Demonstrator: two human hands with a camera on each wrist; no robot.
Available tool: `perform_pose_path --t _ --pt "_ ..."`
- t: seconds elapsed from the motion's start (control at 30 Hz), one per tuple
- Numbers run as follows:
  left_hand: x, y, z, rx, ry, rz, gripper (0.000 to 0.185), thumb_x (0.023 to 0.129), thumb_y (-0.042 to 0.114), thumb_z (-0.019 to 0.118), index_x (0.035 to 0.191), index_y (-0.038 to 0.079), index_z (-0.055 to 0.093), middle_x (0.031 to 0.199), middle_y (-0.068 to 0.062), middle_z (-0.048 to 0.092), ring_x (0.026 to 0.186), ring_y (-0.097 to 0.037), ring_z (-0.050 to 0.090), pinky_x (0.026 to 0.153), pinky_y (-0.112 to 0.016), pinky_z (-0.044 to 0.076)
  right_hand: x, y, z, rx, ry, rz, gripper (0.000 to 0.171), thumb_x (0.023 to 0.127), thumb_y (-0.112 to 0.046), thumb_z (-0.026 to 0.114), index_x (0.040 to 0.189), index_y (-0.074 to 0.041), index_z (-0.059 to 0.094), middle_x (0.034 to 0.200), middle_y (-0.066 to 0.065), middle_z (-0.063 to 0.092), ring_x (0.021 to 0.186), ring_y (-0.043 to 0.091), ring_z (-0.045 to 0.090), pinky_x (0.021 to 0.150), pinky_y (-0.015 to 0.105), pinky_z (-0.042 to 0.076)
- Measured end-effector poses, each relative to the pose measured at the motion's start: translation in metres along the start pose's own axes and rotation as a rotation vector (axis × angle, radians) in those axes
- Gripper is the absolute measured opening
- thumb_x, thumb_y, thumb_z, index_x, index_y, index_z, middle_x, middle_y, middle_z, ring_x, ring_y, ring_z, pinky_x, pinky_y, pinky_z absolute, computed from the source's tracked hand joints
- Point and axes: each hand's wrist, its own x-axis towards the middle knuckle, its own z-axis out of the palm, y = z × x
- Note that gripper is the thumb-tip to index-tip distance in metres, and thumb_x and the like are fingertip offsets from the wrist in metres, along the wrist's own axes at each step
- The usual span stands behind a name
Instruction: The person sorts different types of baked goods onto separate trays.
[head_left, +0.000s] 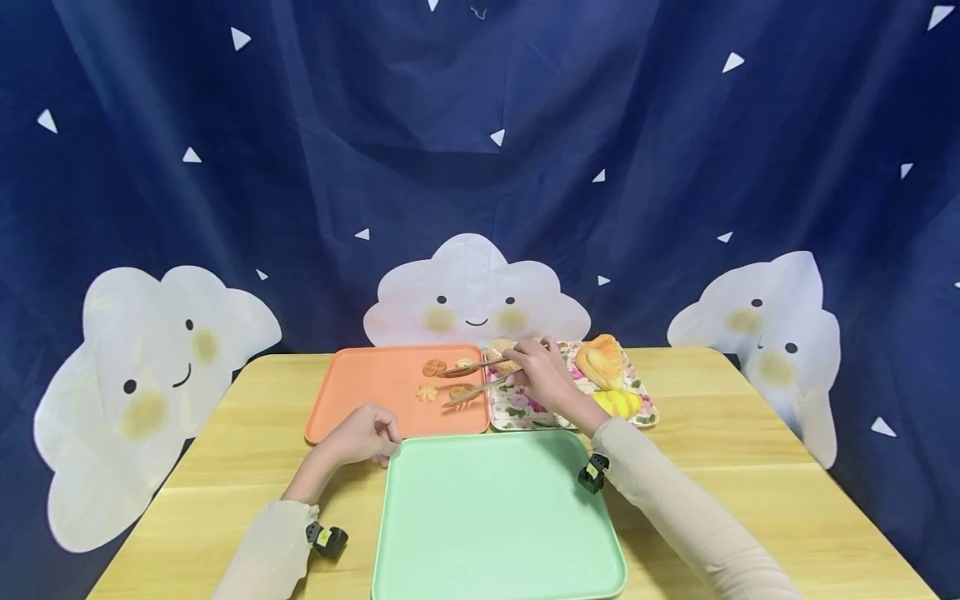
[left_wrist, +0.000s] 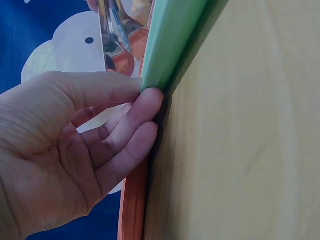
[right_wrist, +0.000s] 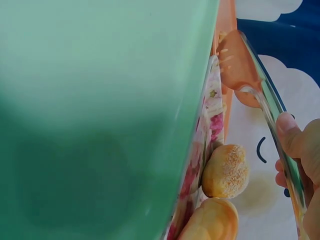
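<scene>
My left hand (head_left: 365, 435) pinches the far-left corner of the light green tray (head_left: 495, 517); in the left wrist view, thumb and fingertips meet at its rim. Metal tongs (right_wrist: 270, 102) are in my right hand (head_left: 546, 373), which grips them from above over the floral tray (head_left: 517, 412). The tong blades reach left across the orange tray (head_left: 367, 383) and stand spread apart. Around them lie several small cookies, among them a round brown one (head_left: 433, 367) and a flower-shaped one (head_left: 427, 392). The lower blade overlaps another brown cookie (head_left: 460, 393) in the head view.
On the floral tray sit a sesame bun (right_wrist: 227, 171), a golden shell-shaped pastry (head_left: 602, 362) and a yellow striped bread (head_left: 618, 403). All three trays lie on a wooden table (head_left: 750, 467). A dark blue curtain (head_left: 420, 183) with cloud faces hangs right behind the table.
</scene>
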Motion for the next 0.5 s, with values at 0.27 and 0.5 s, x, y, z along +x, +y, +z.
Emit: perform_pose_path --t 0.27,0.5 --pt "0.000 -0.007 0.002 -0.006 -0.009 0.000 0.005 0.080 -0.006 0.070 0.078 -0.002 0.067 0.057 -0.001 0.059 0.052 -0.016 0.064 0.054 -0.027 0.052 -0.001 -0.002 -0.004 -0.013 -0.054 0.012 0.035 0.081 -0.009 0.083 0.114 -0.008 0.073 0.101 0.007 0.069 0.097 0.026 0.066 0.097 0.055 0.042" --pt "0.003 -0.006 0.001 0.013 -0.004 0.000 0.009 0.080 -0.006 0.070 0.077 0.001 0.066 0.059 -0.004 0.061 0.053 -0.018 0.066 0.054 -0.030 0.054 -0.001 -0.005 -0.010 0.002 -0.031 0.006 0.039 0.082 -0.017 0.084 0.117 -0.007 0.071 0.105 0.008 0.069 0.102 0.028 0.064 0.092 0.052 0.043"
